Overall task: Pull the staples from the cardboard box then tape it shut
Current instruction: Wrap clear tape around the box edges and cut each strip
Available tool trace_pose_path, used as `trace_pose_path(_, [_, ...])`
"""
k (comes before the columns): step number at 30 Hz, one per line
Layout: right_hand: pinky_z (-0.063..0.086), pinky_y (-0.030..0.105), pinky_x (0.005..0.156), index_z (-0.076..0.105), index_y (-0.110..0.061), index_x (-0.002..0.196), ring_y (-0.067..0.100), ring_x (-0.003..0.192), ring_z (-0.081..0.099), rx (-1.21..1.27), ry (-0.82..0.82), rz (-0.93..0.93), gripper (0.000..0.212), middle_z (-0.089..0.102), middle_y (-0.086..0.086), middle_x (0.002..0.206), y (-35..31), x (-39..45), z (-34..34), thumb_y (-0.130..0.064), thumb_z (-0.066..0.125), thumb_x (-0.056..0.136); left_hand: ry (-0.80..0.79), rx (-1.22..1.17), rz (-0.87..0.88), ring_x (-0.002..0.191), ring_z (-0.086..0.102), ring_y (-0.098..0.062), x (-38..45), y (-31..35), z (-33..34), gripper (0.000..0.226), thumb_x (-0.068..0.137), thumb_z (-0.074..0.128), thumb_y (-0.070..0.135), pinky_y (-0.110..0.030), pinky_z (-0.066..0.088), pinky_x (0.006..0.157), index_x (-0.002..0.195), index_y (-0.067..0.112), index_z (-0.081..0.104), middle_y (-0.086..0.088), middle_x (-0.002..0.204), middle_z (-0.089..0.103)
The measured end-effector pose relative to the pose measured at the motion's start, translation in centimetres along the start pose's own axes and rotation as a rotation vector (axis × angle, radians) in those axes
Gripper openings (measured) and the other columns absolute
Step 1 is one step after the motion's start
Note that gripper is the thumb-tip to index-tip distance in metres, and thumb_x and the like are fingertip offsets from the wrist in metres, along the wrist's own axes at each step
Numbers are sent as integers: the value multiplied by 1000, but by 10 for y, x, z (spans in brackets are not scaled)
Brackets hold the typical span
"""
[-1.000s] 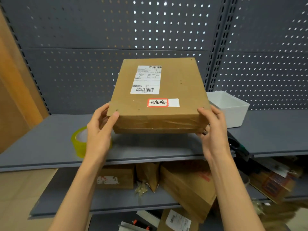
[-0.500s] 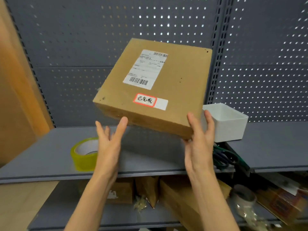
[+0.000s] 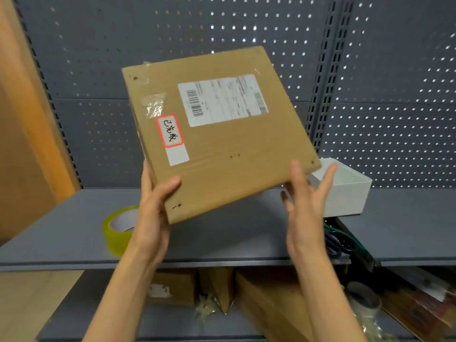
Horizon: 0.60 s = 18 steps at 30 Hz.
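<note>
**Box held tilted above the shelf**

A roll of yellowish tape [image 3: 118,229] sits on the grey shelf [image 3: 61,240]. The left hand [image 3: 154,213] grips the cardboard box [image 3: 219,149] by its lower corner, thumb on its face. The right hand [image 3: 306,211], fingers spread and straight, meets the box's lower right edge. Behind it sits a white bin [image 3: 345,196].

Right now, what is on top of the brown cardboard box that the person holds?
On the cardboard box: a white shipping label, a red-bordered handwritten sticker and crinkled clear tape. Its underside and contents are hidden.
</note>
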State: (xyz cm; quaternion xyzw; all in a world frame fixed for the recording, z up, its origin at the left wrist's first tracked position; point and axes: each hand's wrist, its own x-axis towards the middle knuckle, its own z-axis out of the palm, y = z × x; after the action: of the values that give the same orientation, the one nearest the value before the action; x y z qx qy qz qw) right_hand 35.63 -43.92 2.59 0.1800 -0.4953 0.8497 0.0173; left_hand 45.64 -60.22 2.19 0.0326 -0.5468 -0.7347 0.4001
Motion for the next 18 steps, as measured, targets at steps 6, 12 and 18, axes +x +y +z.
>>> trace_pose_path(6, [31,33,112,42,-31,139,-2,122,48,-111,-38,16,58,50,-16,137,4,13,-28,-43,55,84,-29,23,-51,100,62,-7,11,8,-20,59,79,50,30,-21,50,76,137,24,43,6,121,62])
trace_pose_path(12, [34,36,110,44,-32,138,0,122,48,-133,4,5,47,53,-18,132,12,5,-29,-39,48,92,-45,29,-108,116,56,-13,15,-5,-24,57,86,51,32,-27,45,87,141,24,38,3,131,57])
trace_pose_path(18, [38,23,102,45,-30,138,-2,119,48,-146,82,50,44,52,-14,133,28,-2,-35,-35,48,94,-4,43,-191,121,51,-15,13,-25,-34,58,85,52,32,-34,39,101,141,24,41,3,135,54])
